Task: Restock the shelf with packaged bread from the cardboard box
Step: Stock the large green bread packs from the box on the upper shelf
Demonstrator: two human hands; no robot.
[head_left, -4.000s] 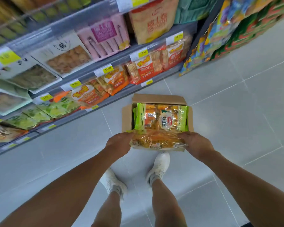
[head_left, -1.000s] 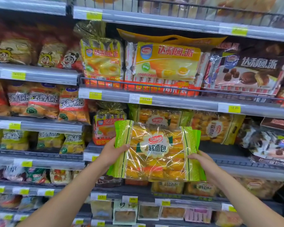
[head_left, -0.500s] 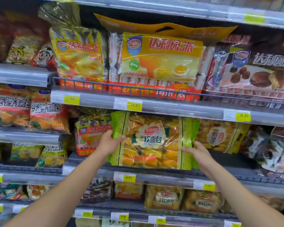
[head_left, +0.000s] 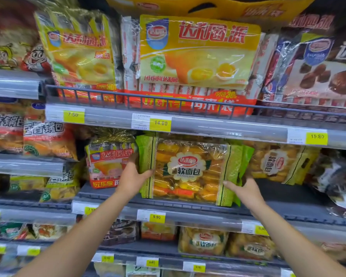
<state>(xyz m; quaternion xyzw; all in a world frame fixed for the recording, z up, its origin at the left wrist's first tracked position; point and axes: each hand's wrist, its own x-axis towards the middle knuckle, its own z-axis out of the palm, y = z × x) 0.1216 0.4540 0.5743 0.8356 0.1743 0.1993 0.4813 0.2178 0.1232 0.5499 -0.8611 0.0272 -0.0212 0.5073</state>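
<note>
A clear bread pack with green side bands (head_left: 188, 170) stands upright on the dark middle shelf (head_left: 278, 198), under the shelf edge with yellow price tags. My left hand (head_left: 131, 177) grips its left edge. My right hand (head_left: 245, 191) holds its lower right corner. A second pack of the same bread (head_left: 276, 163) leans just to its right. The cardboard box is out of view.
A red and yellow cake pack (head_left: 108, 162) stands directly left of my left hand. Large yellow cake packs (head_left: 196, 54) fill the wire-railed shelf above. More bread packs (head_left: 204, 240) sit on the shelf below. Bare shelf space lies right of my right hand.
I lifted the pack out of the box on the floor, raised it to the shelves, and pushed it onto the middle shelf. It now stands on the shelf surface, hands still on it.
</note>
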